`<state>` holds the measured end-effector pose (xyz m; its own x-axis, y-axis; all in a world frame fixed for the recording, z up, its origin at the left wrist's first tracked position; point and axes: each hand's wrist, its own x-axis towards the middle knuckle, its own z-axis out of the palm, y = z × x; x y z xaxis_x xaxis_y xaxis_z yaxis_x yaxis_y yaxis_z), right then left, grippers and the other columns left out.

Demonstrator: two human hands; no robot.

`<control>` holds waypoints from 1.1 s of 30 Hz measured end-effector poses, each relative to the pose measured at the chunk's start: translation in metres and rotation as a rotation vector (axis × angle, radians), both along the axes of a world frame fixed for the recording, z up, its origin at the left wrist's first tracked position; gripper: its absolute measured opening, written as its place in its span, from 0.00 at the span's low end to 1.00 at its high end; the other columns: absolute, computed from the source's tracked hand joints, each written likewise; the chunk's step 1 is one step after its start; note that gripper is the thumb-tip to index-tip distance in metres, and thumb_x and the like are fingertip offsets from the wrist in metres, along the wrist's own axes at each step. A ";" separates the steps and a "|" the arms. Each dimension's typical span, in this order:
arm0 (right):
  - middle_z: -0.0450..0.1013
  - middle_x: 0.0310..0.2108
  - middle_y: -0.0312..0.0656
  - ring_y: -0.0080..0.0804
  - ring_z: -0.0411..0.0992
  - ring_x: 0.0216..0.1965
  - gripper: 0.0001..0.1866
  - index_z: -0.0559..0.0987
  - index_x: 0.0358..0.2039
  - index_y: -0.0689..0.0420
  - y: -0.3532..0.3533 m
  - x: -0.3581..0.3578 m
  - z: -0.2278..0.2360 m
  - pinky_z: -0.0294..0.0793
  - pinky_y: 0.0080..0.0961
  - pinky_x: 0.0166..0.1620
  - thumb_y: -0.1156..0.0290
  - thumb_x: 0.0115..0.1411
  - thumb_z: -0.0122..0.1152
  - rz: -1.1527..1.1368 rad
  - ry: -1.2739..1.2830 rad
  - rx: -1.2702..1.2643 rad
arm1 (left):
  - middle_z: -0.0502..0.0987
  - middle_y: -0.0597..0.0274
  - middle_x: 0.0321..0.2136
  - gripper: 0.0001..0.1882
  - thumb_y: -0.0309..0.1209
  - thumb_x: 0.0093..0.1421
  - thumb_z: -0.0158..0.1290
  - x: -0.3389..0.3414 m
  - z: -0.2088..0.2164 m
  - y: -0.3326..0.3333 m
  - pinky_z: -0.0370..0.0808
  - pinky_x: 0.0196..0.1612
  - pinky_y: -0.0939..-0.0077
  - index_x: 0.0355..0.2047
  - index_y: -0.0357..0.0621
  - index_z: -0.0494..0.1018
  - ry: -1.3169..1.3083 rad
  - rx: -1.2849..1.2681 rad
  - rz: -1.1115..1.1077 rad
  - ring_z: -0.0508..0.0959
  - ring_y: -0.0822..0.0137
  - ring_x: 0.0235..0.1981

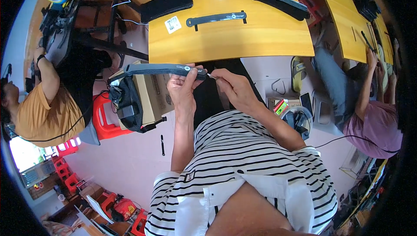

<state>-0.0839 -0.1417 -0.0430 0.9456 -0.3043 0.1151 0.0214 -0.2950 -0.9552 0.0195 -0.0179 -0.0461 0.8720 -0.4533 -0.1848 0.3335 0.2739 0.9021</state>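
My left hand [182,92] is closed around one end of a bundle of long dark grey and black straps [150,69], which reaches out to the left just off the table's front edge. The thumb presses on the top strap, near a white round mark. At the right end of the bundle, my right hand [238,89] pinches a small thin pale-tipped thing [210,75]; its kind is too small to make out. Its tip is close to the strap end, and whether they touch I cannot tell. On the table lies a single strap [216,18], beside a white printed card [172,24].
Stacks of black straps [167,4] and another bundle [280,3] lie on the yellow table [230,47]. A carton with a black bag [130,105] stands at left near a red stool [104,116]. A bin [299,121] is at right. Other people sit on both sides.
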 end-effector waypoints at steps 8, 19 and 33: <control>0.62 0.16 0.39 0.28 0.64 0.18 0.17 0.63 0.48 0.56 0.007 0.007 -0.001 0.64 0.23 0.25 0.77 0.58 0.41 0.012 0.087 0.005 | 0.78 0.55 0.31 0.08 0.20 0.53 0.53 0.000 0.001 -0.001 0.77 0.29 0.85 0.36 0.39 0.71 0.017 -0.020 0.068 0.78 0.72 0.30; 0.65 0.15 0.47 0.42 0.69 0.18 0.19 0.63 0.49 0.53 0.010 0.010 0.005 0.65 0.35 0.24 0.78 0.56 0.44 0.019 0.143 0.108 | 0.77 0.55 0.32 0.09 0.19 0.53 0.53 -0.005 0.003 -0.003 0.76 0.34 0.84 0.36 0.38 0.71 -0.127 0.048 0.106 0.77 0.73 0.32; 0.62 0.17 0.33 0.16 0.59 0.19 0.21 0.62 0.54 0.55 0.009 0.007 0.001 0.57 0.13 0.22 0.77 0.58 0.41 0.075 0.137 0.677 | 0.77 0.56 0.31 0.10 0.18 0.52 0.53 -0.010 0.001 -0.008 0.75 0.34 0.85 0.36 0.37 0.70 -0.188 0.044 0.145 0.77 0.74 0.32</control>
<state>-0.0767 -0.1331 -0.0416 0.9593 -0.2000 -0.1992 -0.1158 0.3646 -0.9239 0.0099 -0.0254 -0.0454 0.9484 -0.3158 -0.0295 0.1183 0.2659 0.9567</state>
